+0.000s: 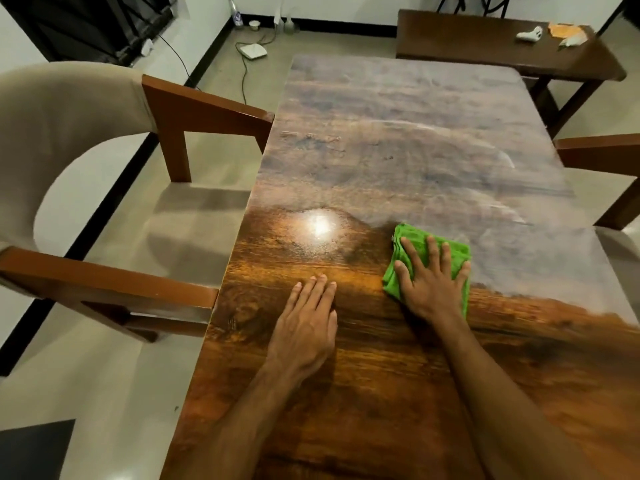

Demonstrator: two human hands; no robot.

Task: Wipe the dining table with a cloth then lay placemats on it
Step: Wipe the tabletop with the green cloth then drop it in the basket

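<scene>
2 bare forearms showed along the bottom of the frame, the left forearm (249, 420) at lower centre and the right forearm (502, 393) at lower right, both slim and uncovered up to the frame's edge. The left hand (304, 327) and the right hand (433, 282) were bare too, each with 5 long, slender fingers. Faint tendon lines ran across their backs.

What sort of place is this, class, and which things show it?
Probably a home dining room: a long wooden table, an upholstered armchair beside it, and a bench at its far end.
</scene>
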